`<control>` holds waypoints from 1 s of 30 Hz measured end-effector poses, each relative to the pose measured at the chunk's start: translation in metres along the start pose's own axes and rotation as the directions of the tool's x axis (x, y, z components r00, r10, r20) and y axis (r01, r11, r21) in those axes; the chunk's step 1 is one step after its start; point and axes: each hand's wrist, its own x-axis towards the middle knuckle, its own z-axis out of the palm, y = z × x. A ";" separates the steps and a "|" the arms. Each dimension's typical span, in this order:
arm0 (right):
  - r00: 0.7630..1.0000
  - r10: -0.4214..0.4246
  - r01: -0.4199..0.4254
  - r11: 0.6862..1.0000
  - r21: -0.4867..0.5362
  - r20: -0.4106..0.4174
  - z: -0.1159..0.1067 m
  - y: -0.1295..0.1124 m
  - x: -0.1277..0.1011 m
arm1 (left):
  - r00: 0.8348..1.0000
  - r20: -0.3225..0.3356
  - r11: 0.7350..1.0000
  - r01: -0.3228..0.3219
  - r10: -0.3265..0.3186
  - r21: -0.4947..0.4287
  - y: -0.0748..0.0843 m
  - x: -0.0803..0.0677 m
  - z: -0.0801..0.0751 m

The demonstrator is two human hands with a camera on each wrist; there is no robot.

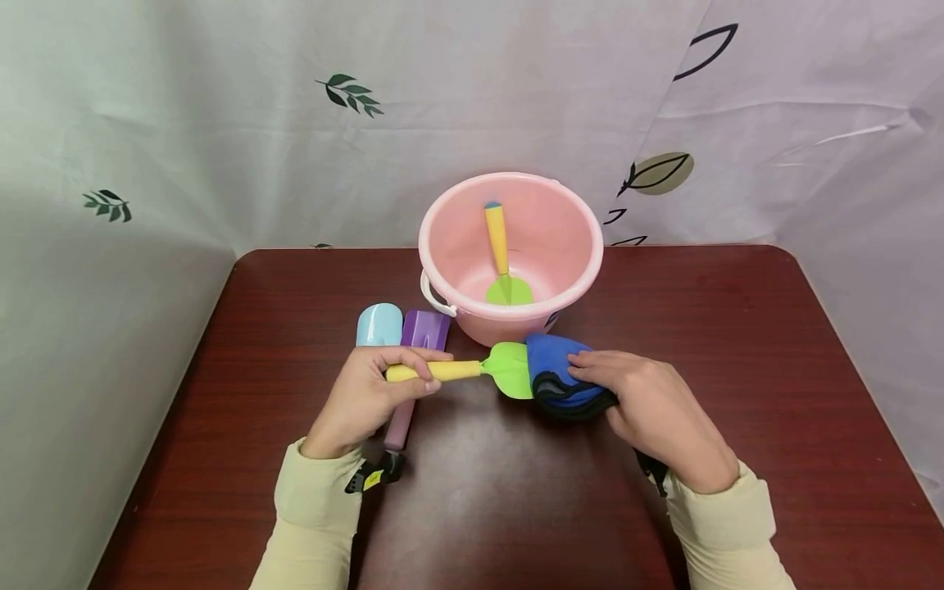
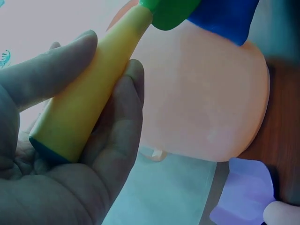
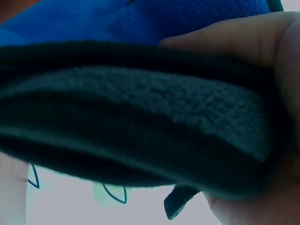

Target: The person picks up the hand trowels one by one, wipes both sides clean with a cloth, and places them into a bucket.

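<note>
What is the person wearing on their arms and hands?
Both arms are covered by pale yellow long sleeves with ribbed cuffs ending at the wrists. The left hand and right hand are bare, with no gloves. A black strap, bearing a small yellow tag, shows by the left cuff.

Desk (image 1: 737,369): dark reddish-brown wood grain, glossy, rounded far corners; soft reflections on its top
Backdrop (image 1: 221,98): pale curtain hung behind and along both sides of the desk; creased and folded at right
Print: scattered dark green leaf sprigs (image 1: 350,94); an olive leaf (image 1: 661,173) outlined in black
Light: even, diffuse; faint shadows
</note>
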 end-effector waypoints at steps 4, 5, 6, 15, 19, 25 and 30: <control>0.997 0.059 -0.060 0.998 -0.015 -0.059 -0.002 0.003 -0.001 | 1.000 -0.013 1.000 0.001 -0.001 -0.001 0.000 -0.001 -0.002; 0.993 0.080 -0.082 0.996 -0.017 -0.083 -0.003 0.003 -0.001 | 1.000 -0.013 1.000 0.003 -0.003 -0.003 0.000 -0.001 -0.003; 0.989 0.101 -0.103 0.995 -0.017 -0.111 -0.004 0.003 -0.001 | 1.000 -0.012 1.000 0.006 -0.006 -0.007 0.000 -0.001 -0.003; 0.940 0.146 -0.141 0.989 0.038 -0.309 -0.007 0.004 -0.003 | 1.000 -0.006 0.999 0.030 -0.030 0.013 -0.001 0.001 -0.003; 0.920 0.122 -0.093 0.991 0.095 -0.373 -0.008 0.002 -0.002 | 0.999 -0.004 0.999 0.032 -0.032 0.021 -0.002 0.002 -0.001; 0.902 0.069 -0.007 0.989 0.146 -0.427 -0.006 -0.001 -0.002 | 0.999 0.011 0.999 0.039 -0.039 0.005 -0.004 0.004 0.004; 0.903 -0.003 0.081 0.983 0.164 -0.431 -0.004 -0.001 0.000 | 0.999 0.026 0.999 0.030 -0.030 -0.010 -0.006 0.005 0.009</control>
